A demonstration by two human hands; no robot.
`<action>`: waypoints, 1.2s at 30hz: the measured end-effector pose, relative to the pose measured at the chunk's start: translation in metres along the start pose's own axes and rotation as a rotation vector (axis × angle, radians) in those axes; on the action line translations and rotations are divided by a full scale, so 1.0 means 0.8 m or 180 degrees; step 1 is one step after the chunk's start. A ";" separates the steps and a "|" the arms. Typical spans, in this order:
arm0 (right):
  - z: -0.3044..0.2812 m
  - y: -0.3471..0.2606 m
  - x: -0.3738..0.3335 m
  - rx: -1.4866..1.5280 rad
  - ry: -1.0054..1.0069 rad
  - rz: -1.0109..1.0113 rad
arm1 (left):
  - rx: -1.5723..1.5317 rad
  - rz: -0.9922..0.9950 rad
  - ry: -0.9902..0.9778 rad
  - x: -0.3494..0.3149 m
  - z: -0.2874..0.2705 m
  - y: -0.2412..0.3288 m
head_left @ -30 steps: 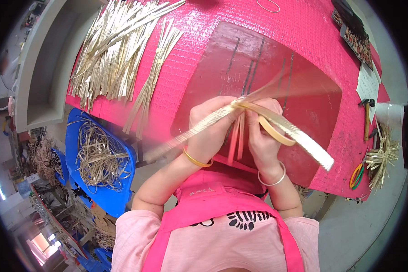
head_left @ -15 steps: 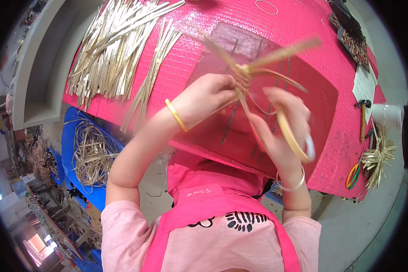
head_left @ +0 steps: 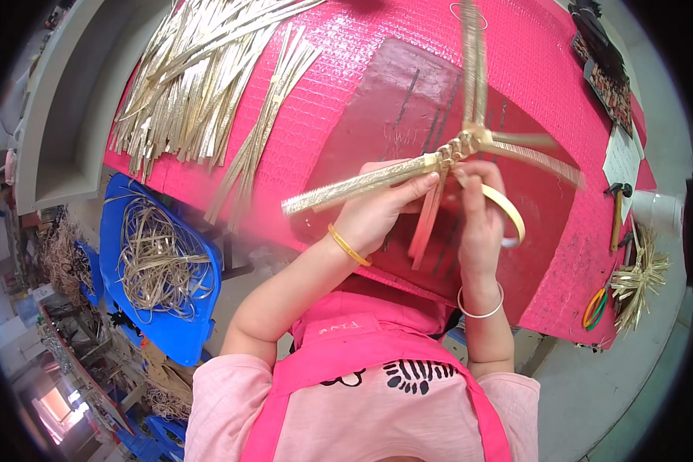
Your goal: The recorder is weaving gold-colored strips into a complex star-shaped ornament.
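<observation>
A short plaited piece of gold strips is held up over the dark red mat, with loose strip ends fanning out to the left, the far side and the right. My left hand grips it near its left end, thumb on top. At its near side my right hand is closed, fingertips pinched at the plait; the exact strand is hard to make out. Reddish strip ends hang down between the hands. A cream ring like a tape roll sits around my right hand's fingers.
Many gold strips lie on the pink table cover at the far left, beside a smaller bundle. A blue bin holds tangled strips below. The dark red mat lies under my hands; a hammer lies right.
The plaited piece has turned and moved right, so strips now point left and straight away from me. My left hand has moved right and nearer; my right hand has closed in on the plait.
</observation>
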State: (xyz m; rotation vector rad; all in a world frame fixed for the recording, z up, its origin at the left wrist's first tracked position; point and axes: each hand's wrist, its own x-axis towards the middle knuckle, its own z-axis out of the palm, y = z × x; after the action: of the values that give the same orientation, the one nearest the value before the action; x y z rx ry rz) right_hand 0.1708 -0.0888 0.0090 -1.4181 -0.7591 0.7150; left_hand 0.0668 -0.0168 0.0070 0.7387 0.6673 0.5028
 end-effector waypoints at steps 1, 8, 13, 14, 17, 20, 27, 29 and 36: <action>-0.005 -0.003 -0.002 -0.0451 0.0172 -0.0472 | -0.0048 -0.0081 -0.0018 0.002 0.001 0.004; -0.024 -0.005 -0.012 -0.0305 -0.0168 -0.0435 | 0.0351 -0.0237 -0.0347 0.011 -0.012 0.017; -0.012 0.000 0.004 0.0010 -0.0667 -0.0381 | 0.0426 -0.0212 -0.0137 0.002 -0.012 0.020; -0.011 0.002 0.005 0.0150 -0.0673 -0.0194 | 0.0431 -0.0207 -0.0121 0.001 -0.013 0.019; -0.003 -0.005 0.006 0.0300 -0.0712 0.0153 | 0.0439 -0.0138 -0.0089 -0.001 -0.019 0.015; 0.006 -0.006 0.006 0.0389 -0.0563 0.0186 | 0.0427 0.0022 -0.0066 -0.002 -0.014 0.011; 0.018 0.005 0.011 0.0504 -0.0068 -0.0015 | 0.0394 0.0284 -0.0013 -0.007 -0.009 0.005; 0.017 0.002 0.011 0.0574 -0.0118 0.0101 | 0.0389 0.0357 -0.0025 -0.009 -0.008 0.004; 0.026 -0.005 0.001 0.0100 0.0167 -0.0079 | 0.0242 0.0638 0.0105 -0.006 -0.006 0.002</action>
State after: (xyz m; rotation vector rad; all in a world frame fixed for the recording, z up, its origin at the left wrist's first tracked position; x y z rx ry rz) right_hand 0.1546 -0.0762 0.0131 -1.3914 -0.7205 0.6654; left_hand 0.0600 -0.0165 0.0073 0.8757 0.6492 0.6771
